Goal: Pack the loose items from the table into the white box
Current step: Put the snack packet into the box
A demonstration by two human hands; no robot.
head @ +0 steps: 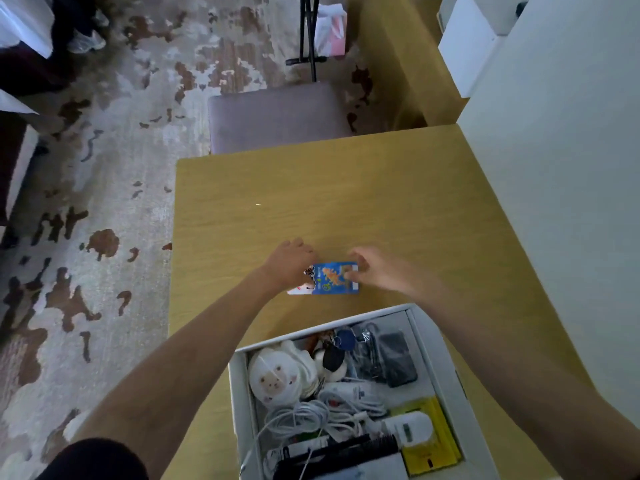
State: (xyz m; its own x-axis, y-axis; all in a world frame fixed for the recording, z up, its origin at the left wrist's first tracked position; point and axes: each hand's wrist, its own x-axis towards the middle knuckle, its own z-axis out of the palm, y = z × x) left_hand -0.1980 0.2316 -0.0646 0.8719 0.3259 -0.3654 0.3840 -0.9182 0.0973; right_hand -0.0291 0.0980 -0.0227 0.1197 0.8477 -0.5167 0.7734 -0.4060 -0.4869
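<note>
Plainly saw one blue card (334,277) flat on table (346,202), just beyond crammed white box (239,393); right end pinched by right hand (379,271), left end covered by left hand (291,261), grip there hidden; one chair (277,116) behind.

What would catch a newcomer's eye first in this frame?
The flat blue packet with an orange picture in the middle of the yellow wooden table, with the left hand at its left end and the right hand pinching its right end. Next, the open white box at the table's near edge, crammed with white cables, a round white plush face and a yellow packet.
</note>
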